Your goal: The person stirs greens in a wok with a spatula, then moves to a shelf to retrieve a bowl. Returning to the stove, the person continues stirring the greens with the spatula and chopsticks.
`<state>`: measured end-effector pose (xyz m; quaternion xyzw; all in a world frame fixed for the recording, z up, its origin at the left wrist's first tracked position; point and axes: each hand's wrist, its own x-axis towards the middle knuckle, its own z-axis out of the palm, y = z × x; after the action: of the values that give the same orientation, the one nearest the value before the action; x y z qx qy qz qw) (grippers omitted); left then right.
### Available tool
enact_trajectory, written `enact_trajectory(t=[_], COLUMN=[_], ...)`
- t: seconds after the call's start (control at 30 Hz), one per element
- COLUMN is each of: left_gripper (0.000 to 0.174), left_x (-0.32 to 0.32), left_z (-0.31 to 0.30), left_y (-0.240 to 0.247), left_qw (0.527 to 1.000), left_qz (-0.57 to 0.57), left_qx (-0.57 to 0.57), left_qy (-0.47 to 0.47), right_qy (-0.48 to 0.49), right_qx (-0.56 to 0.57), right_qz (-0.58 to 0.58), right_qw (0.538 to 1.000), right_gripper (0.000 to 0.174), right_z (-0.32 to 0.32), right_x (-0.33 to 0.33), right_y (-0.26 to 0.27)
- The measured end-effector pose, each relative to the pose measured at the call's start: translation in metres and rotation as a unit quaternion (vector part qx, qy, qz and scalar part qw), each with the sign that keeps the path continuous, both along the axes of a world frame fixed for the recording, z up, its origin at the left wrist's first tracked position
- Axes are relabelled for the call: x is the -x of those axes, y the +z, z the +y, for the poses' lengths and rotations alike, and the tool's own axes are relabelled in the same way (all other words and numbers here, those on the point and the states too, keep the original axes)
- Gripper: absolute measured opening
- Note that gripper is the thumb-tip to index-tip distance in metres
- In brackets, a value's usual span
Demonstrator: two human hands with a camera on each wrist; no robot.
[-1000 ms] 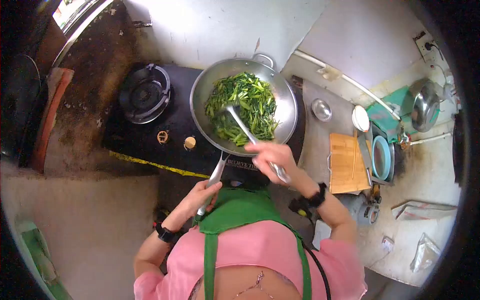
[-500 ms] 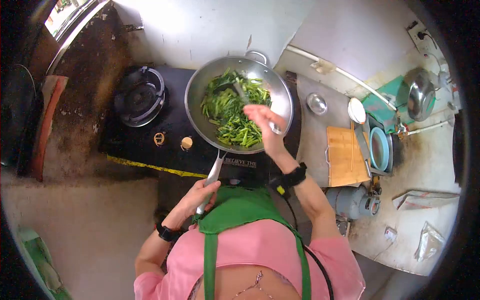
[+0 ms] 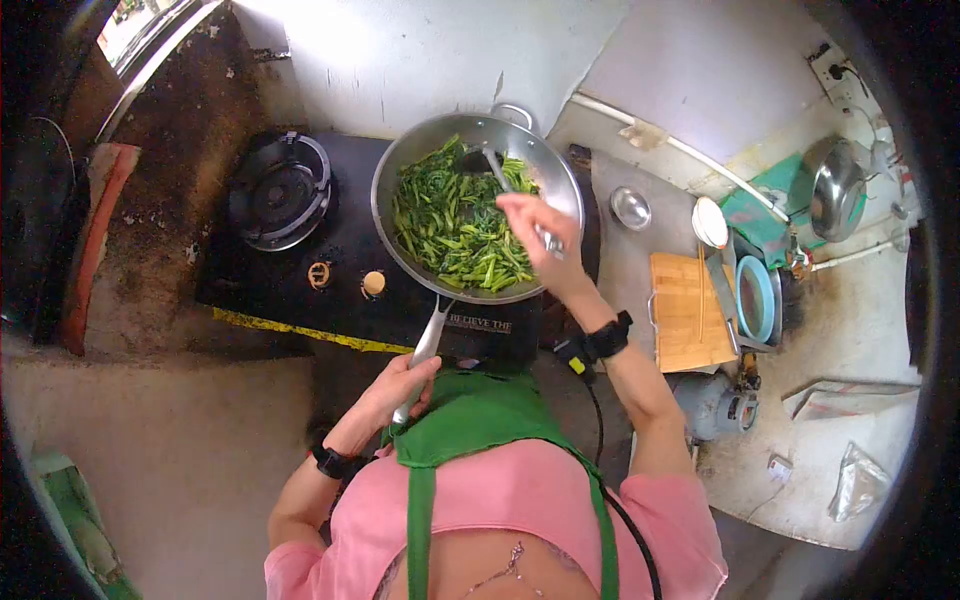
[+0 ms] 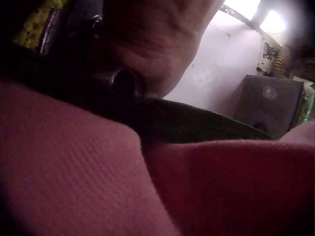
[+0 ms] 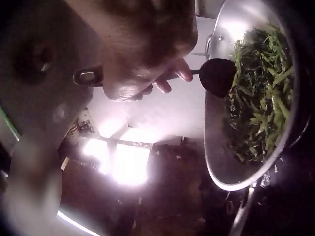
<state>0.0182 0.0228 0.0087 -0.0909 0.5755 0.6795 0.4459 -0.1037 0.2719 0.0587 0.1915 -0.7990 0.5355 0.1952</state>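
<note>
A steel wok (image 3: pixel 575 215) holds chopped leafy greens (image 3: pixel 450 215). My left hand (image 3: pixel 400 388) is wrapped around the wok's long metal handle (image 3: pixel 430 338); in the left wrist view the holed handle end (image 4: pixel 123 82) pokes out below the palm. My right hand (image 3: pixel 545 238) grips a spatula (image 3: pixel 497 170) above the right side of the wok. The spatula's dark blade (image 5: pixel 217 77) is at the far edge of the greens, inside the wok. Its handle end (image 5: pixel 87 77) sticks out behind the right hand in the right wrist view.
A second burner (image 3: pixel 280 190) sits left on the black stove (image 3: pixel 345 250), near two knobs. To the right are a small metal bowl (image 3: pixel 630 208), a white bowl (image 3: pixel 709 222), a cutting board (image 3: pixel 680 305) with chopsticks, a blue basin (image 3: pixel 742 300) and a gas cylinder (image 3: pixel 710 405).
My right hand has moved away from my body with the spatula, whose blade is now at the wok's far side. The greens have been shifted around. My left hand stays on the wok handle.
</note>
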Motion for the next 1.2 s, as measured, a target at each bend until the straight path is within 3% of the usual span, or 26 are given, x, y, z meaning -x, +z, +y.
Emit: enact_trajectory(t=[0.07,0.13,0.17,0.23,0.3,0.4,0.47,0.57,0.67,0.73,0.77,0.83,0.9,0.97,1.13,1.2], left_gripper=[0.029,0.029,0.029,0.029,0.029,0.029,0.029,0.03,0.031,0.03,0.03,0.026,0.026,0.026,0.027,0.027], left_x=[-0.002,-0.001,0.0,-0.001,-0.001,-0.001,0.0,0.0,0.0,0.0,-0.001,-0.002,-0.002,-0.002,-0.002,-0.001], left_z=[0.001,0.001,0.0,0.0,0.0,0.0,0.0,0.0,0.0,-0.001,0.0,0.001,0.0,0.0,-0.001,0.0], left_y=[0.001,0.002,0.002,-0.001,-0.002,-0.002,-0.002,-0.003,0.002,-0.003,-0.002,0.0,-0.001,-0.003,-0.005,-0.004], left_qw=[1.0,1.0,1.0,1.0,1.0,1.0,1.0,1.0,1.0,1.0,1.0,1.0,1.0,1.0,1.0,1.0], left_qz=[-0.005,-0.008,-0.008,0.0,-0.004,-0.007,-0.004,-0.009,0.002,0.0,0.0,-0.008,-0.01,-0.016,-0.015,-0.016], left_qx=[0.01,0.009,0.009,0.002,-0.003,-0.004,-0.002,-0.008,0.018,0.004,0.004,0.002,-0.003,-0.011,-0.021,-0.021], left_qy=[0.0,0.003,0.004,0.003,0.001,-0.001,0.001,-0.009,-0.018,-0.013,-0.014,0.003,0.003,0.004,-0.002,0.001], right_qy=[-0.034,-0.1,-0.099,-0.008,0.003,0.057,0.101,0.038,0.01,-0.038,-0.039,-0.059,-0.068,-0.006,0.066,0.105], right_qx=[0.018,0.124,0.125,0.088,0.03,-0.021,-0.129,-0.176,-0.079,-0.014,-0.014,0.159,0.194,-0.028,-0.17,-0.158], right_qz=[0.022,-0.094,-0.094,-0.091,-0.187,-0.15,-0.135,-0.178,-0.059,-0.04,-0.04,-0.074,-0.123,-0.075,-0.162,-0.132], right_qw=[0.999,0.983,0.983,0.992,0.982,0.987,0.977,0.967,0.995,0.998,0.998,0.983,0.971,0.997,0.97,0.973], right_gripper=[0.014,0.016,0.016,0.016,0.015,0.011,0.009,0.009,0.009,0.013,0.013,0.016,0.017,0.016,0.014,0.013], right_z=[-0.002,-0.004,-0.005,-0.009,-0.005,0.026,0.041,0.03,0.029,0.021,0.02,0.017,0.014,0.02,0.048,0.05], right_x=[0.008,0.012,0.004,-0.037,-0.076,-0.103,-0.112,-0.097,-0.055,-0.037,-0.025,-0.009,-0.023,-0.055,-0.1,-0.098], right_y=[0.002,-0.004,-0.006,-0.001,0.047,0.078,0.088,0.076,0.025,0.03,0.027,0.019,0.016,0.019,0.085,0.098])
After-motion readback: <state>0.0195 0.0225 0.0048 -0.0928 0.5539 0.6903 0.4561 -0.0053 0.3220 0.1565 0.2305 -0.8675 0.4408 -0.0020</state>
